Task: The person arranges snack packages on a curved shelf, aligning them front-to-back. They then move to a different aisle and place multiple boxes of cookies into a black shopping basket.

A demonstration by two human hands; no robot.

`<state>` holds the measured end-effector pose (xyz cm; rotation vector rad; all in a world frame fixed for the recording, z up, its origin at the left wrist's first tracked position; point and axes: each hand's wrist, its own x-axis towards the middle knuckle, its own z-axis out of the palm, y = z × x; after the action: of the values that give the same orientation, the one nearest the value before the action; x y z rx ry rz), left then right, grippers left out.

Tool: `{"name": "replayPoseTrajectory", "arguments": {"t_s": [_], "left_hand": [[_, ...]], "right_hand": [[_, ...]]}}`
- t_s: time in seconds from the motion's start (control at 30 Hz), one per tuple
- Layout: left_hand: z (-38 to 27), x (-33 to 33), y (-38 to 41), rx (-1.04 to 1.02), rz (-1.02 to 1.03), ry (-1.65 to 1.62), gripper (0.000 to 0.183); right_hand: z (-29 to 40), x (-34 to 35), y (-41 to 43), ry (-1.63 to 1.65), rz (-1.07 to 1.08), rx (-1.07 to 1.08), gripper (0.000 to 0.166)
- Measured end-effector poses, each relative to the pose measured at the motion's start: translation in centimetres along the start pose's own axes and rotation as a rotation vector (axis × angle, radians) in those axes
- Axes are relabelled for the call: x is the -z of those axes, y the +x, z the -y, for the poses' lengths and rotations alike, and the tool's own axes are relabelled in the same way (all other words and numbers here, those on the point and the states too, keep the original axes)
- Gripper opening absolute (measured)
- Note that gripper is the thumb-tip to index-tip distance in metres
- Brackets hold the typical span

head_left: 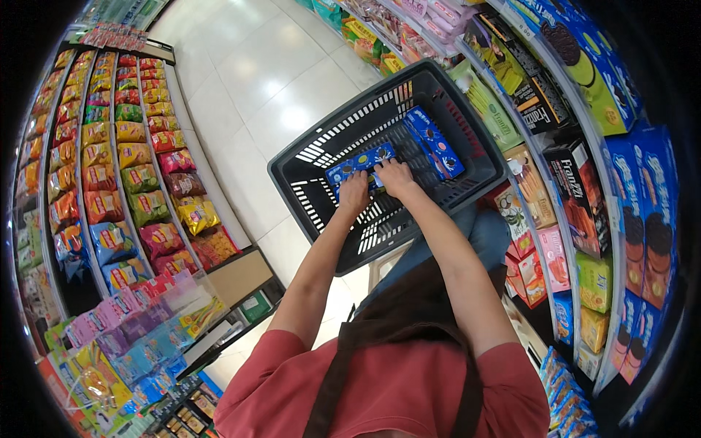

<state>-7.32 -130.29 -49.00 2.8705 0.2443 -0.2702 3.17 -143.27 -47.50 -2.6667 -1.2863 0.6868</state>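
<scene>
Inside a dark grey plastic shopping basket, both my hands are on a blue box of sandwich cookies at the left. My left hand grips the near side of its left part, and my right hand holds it toward its right end. The fingers and the undersides of the box are partly hidden. More blue cookie packaging shows just below my hands. Apart from them, other blue cookie boxes lie side by side at the basket's right end.
At right, a curved-looking shelf carries Franzzi boxes and large blue cookie boxes, close to the basket. Across the tiled aisle, a rack holds bagged chips. Hanging packets jut out at lower left.
</scene>
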Motion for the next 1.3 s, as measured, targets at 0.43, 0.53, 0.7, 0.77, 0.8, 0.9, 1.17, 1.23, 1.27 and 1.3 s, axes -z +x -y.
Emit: {"name": "replayPoseTrajectory", "arguments": {"t_s": [0.43, 0.53, 0.7, 0.77, 0.8, 0.9, 1.17, 1.23, 1.27, 1.3], "left_hand": [[0.6, -3.1, 1.3, 0.043, -0.045, 0.141, 0.055], [0.3, -3.1, 1.2, 0.074, -0.04, 0.099, 0.057], [-3.1, 2.1, 0.6, 0.119, -0.088, -0.172, 0.058], [-3.9, 4.3, 0.3, 0.112, -0.178, -0.345, 0.05], [-5.3, 7.0, 0.1, 0.093, -0.246, -0.392, 0.041], [-8.7, 14.2, -0.7, -0.005, -0.361, -0.551, 0.034], [-15.7, 27.5, -0.8, -0.376, -0.675, -0.554, 0.03], [-17.0, 29.7, -0.3, -0.447, -0.716, -0.546, 0.032], [-17.6, 30.7, 0.1, -0.489, -0.753, -0.527, 0.032], [-18.2, 31.6, 0.7, -0.534, -0.792, -0.506, 0.033]], "right_hand": [[-0.6, -3.0, 2.2, 0.047, 0.045, -0.082, 0.049], [-0.2, -2.2, 2.0, 0.059, -0.001, -0.083, 0.047], [-0.1, 1.3, 0.5, 0.116, -0.09, -0.023, 0.036], [0.0, 5.1, -1.4, 0.246, -0.109, 0.032, 0.031], [-0.2, 6.0, -2.7, 0.292, -0.341, 0.067, 0.027], [-0.1, 11.5, -6.3, 0.383, -0.541, 0.075, 0.018], [-0.3, 28.7, -16.9, 0.011, -1.173, 0.15, 0.02], [-0.4, 33.1, -19.7, -0.141, -1.229, 0.049, 0.026], [-0.7, 34.7, -20.6, -0.222, -1.253, -0.001, 0.027], [-1.1, 36.1, -21.4, -0.305, -1.28, -0.053, 0.029]]}}
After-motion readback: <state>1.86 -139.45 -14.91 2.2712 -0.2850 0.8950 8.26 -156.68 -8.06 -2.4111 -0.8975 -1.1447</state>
